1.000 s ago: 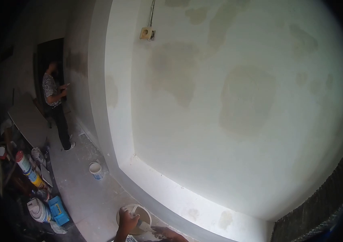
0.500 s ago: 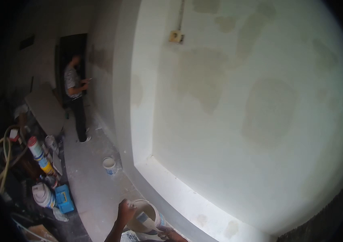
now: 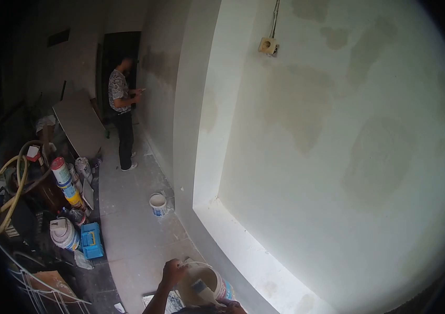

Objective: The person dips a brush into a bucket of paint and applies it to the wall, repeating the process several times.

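My left hand (image 3: 174, 272) is closed on the thin handle of a large bucket (image 3: 224, 289) at the bottom centre. The bucket is tilted, with its open mouth facing up and a pale inside showing. My right hand (image 3: 230, 306), at the lower edge, is wrapped round the handle of a wide flat brush (image 3: 201, 289). The brush's dark bristles lie over the bucket's mouth and point up and left. Whether they touch anything inside is hard to tell.
A person (image 3: 120, 112) stands near a dark doorway. A small white bucket (image 3: 158, 204) is on the floor. A blue toolbox (image 3: 92, 241), stacked cans (image 3: 66, 183) and a coiled hose (image 3: 22, 175) lie left. On the patchy wall (image 3: 285, 172) hangs a socket (image 3: 268, 46).
The view has swung left, so the room's contents appear farther right. Both hands still hold the bucket handle and the brush, and now sit slightly farther right in the picture.
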Demonstrator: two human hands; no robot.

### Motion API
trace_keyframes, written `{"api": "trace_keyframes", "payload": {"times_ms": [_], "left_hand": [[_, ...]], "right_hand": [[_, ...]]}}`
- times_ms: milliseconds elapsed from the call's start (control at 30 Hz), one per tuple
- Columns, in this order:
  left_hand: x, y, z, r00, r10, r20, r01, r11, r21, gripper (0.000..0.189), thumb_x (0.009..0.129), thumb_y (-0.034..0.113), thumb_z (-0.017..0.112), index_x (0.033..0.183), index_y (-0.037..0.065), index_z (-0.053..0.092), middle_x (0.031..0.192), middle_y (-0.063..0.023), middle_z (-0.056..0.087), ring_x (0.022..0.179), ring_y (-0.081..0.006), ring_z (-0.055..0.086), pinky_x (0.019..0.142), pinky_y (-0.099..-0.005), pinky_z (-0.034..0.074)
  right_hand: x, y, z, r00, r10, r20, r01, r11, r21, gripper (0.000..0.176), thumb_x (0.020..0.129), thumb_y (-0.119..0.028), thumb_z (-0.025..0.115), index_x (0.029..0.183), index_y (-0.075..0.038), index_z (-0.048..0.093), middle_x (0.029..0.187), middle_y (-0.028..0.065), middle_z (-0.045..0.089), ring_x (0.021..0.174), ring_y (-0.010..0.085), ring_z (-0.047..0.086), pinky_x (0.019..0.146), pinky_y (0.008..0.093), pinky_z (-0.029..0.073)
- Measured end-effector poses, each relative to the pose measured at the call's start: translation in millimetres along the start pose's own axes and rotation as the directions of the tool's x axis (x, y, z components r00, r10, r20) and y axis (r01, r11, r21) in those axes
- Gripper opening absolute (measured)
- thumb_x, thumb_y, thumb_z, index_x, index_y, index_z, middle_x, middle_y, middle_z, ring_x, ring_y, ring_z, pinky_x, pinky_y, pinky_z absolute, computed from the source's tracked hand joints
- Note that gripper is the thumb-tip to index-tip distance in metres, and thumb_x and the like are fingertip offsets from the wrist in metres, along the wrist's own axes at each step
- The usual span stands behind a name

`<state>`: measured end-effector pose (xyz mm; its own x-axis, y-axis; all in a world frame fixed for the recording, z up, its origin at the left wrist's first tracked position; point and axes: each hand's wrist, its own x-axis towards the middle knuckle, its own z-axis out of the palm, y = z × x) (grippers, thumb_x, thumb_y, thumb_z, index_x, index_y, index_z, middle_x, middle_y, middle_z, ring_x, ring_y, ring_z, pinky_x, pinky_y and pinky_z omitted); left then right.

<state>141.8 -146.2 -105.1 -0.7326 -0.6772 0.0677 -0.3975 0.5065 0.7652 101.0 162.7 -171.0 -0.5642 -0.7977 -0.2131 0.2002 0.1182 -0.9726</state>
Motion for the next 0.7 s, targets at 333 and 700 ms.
{"api": "trace_keyframes", "payload": {"times_ms": [333, 700], "left_hand": [[11.3, -98.7, 71.3, 0.947, -0.214, 0.241, 0.261, 0.948, -0.181, 0.047, 0.078, 0.047, 0.070, 0.085, 0.000, 0.064, 0.077, -0.0156, 0.066, 0.073, -0.0276, 0.066, 0.064, -0.0398, 0.050], [-20.2, -77.5, 73.1, 0.735, -0.256, 0.628, 0.587, 0.705, -0.399, 0.064, 0.081, 0.058, 0.063, 0.113, 0.002, 0.063, 0.091, -0.0077, 0.065, 0.080, -0.0193, 0.064, 0.068, -0.0345, 0.052]], "right_hand": [[-20.9, 27.6, -19.8, 0.984, 0.174, 0.032, -0.172, 0.905, 0.390, 0.048, 0.093, -0.023, 0.056, 0.135, -0.002, 0.047, 0.092, 0.0087, 0.067, 0.064, 0.0095, 0.057, 0.054, 0.0202, 0.046], [-31.8, -34.3, -30.2, 0.978, 0.191, 0.077, -0.198, 0.976, 0.091, 0.108, 0.071, -0.080, 0.053, 0.138, 0.004, 0.042, 0.102, 0.0125, 0.067, 0.081, 0.0183, 0.064, 0.070, 0.0270, 0.052]]}}
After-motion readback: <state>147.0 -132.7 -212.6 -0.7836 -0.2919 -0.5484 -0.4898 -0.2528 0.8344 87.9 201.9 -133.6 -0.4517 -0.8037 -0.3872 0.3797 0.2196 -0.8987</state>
